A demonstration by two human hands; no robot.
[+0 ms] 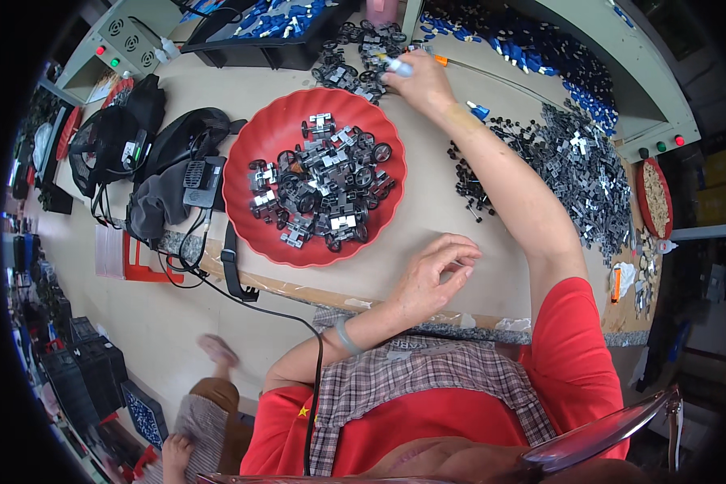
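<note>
Far across the table, my right hand (pixel 423 83) is closed round a small pale squeeze bottle (pixel 399 68) with a yellowish tip. The bottle is beside a heap of dark wheeled toy chassis (pixel 347 68). My left hand (pixel 436 274) hovers or rests near the table's front edge, its fingers loosely bent and apart, with nothing visible in it. To its left stands a red scalloped bowl (pixel 250 234) holding more wheeled chassis (pixel 323 181) in black, grey and silver. Under and beside my right forearm lie small black axle-like parts (pixel 472 189).
A large pile of grey plastic parts (pixel 585 173) covers the right side. Blue-and-white pieces fill a black bin (pixel 258 52) and a back-right heap (pixel 532 60). Black mesh bags (pixel 189 141) and cables lie left. An orange cutter (pixel 617 284) lies far right. Another person (pixel 206 411) is lower left.
</note>
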